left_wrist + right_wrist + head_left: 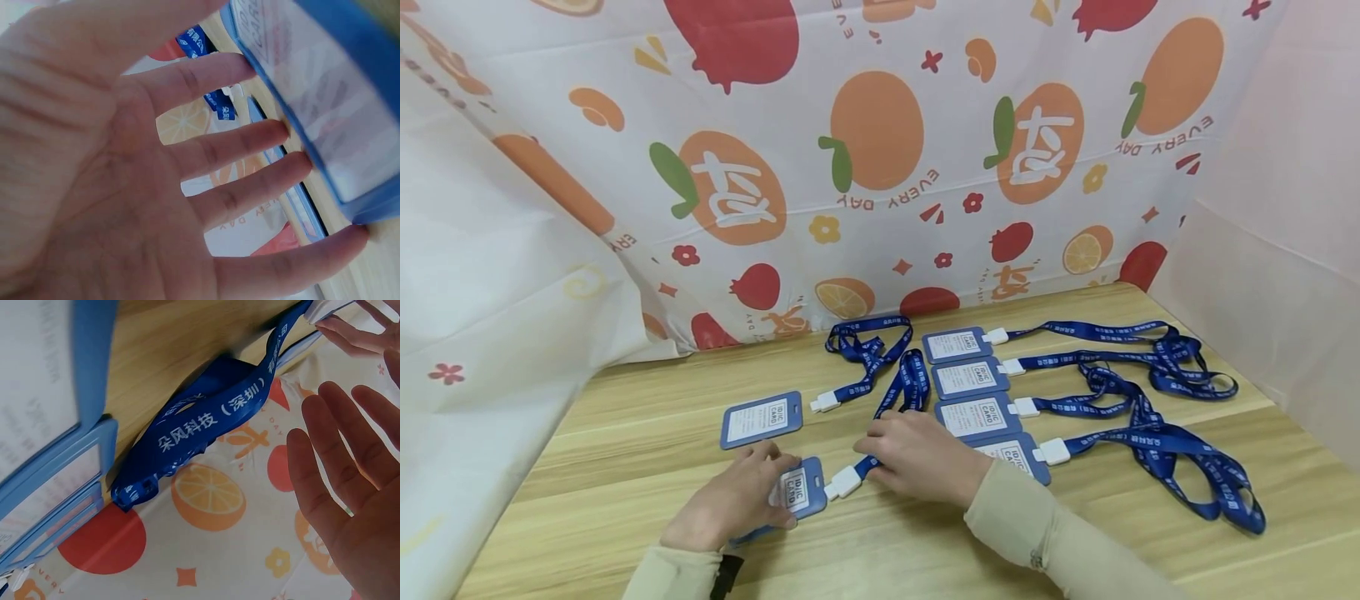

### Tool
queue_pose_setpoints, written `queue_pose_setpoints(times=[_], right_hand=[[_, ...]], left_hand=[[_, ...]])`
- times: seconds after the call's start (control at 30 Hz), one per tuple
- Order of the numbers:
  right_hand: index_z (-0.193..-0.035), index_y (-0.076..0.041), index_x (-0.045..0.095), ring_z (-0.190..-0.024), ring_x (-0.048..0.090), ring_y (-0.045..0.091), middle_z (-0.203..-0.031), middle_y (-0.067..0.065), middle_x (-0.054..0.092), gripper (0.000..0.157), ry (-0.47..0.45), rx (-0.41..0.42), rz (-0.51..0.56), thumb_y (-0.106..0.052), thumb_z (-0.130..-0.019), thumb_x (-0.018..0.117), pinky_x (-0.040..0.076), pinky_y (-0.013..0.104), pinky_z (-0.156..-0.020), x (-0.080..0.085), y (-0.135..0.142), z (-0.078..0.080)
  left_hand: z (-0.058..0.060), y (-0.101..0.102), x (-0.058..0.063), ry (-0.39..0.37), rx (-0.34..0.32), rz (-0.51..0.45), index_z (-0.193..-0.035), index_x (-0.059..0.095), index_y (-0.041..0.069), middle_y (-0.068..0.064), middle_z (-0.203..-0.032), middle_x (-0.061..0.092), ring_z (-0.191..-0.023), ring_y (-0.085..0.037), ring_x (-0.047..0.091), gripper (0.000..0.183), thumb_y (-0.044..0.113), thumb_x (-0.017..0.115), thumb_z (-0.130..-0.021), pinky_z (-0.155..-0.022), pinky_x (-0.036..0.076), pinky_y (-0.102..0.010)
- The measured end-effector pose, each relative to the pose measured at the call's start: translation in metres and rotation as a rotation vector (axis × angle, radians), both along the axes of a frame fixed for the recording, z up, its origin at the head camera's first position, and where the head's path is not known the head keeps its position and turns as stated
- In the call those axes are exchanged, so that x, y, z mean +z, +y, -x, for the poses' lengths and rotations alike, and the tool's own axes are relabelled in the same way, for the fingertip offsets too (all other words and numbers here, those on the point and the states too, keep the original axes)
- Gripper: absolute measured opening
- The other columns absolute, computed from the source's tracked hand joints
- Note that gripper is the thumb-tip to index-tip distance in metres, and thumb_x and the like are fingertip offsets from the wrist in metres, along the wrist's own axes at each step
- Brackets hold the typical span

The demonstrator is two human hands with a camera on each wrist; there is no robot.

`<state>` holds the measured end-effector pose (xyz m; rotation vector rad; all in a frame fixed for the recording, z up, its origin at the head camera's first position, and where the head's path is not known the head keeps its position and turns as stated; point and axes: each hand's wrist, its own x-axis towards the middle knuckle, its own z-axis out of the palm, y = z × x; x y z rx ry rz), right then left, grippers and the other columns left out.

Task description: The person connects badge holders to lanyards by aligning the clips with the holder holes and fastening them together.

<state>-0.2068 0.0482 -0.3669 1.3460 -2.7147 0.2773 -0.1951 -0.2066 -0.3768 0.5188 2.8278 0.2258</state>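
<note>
My left hand (pixel 737 492) holds a blue ID card holder (pixel 812 483) by its edges, fingertips on the far side and thumb on the near side. In the left wrist view, the fingertips touch the rim of that holder (pixel 331 94). A white buckle (pixel 844 482) on a blue lanyard (pixel 912 379) lies at the holder's slotted end; whether they are joined I cannot tell. Above this lanyard is my right hand (pixel 925 458). Seen from the right wrist, its fingers are spread beside the lanyard (pixel 212 412), not wrapped around it; the thumb does not show there.
Another card holder (pixel 762 419) lies farther back, apart from its lanyard's white buckle (pixel 824 402). On the right, several card holders (pixel 970 377) sit in a column with lanyards (pixel 1150 437) trailing right. A fruit-print cloth (pixel 880 242) hangs behind the wooden table (pixel 647 417).
</note>
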Motion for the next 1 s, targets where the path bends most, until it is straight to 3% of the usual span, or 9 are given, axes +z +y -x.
queue_pose_setpoints(times=[0.53, 1.0], right_hand=[[-0.111, -0.019, 0.077, -0.094, 0.063, 0.007, -0.104, -0.006, 0.07, 0.018, 0.054, 0.068, -0.105, -0.024, -0.095, 0.074, 0.05, 0.02, -0.082, -0.003, -0.02, 0.003], [-0.111, -0.02, 0.078, -0.091, 0.06, 0.005, -0.103, -0.006, 0.07, 0.02, 0.127, 0.157, -0.141, -0.022, -0.091, 0.076, 0.048, 0.016, -0.08, -0.014, -0.035, 0.002]], left_hand=[[0.001, 0.003, 0.001, -0.071, 0.074, -0.023, -0.133, 0.067, 0.004, -0.012, -0.103, 0.049, -0.094, -0.029, 0.044, 0.072, 0.022, 0.093, -0.068, -0.08, 0.051, -0.048], [0.002, 0.005, 0.002, -0.029, 0.044, -0.013, -0.128, 0.07, 0.004, -0.012, -0.103, 0.053, -0.091, -0.028, 0.046, 0.069, 0.024, 0.094, -0.066, -0.085, 0.051, -0.05]])
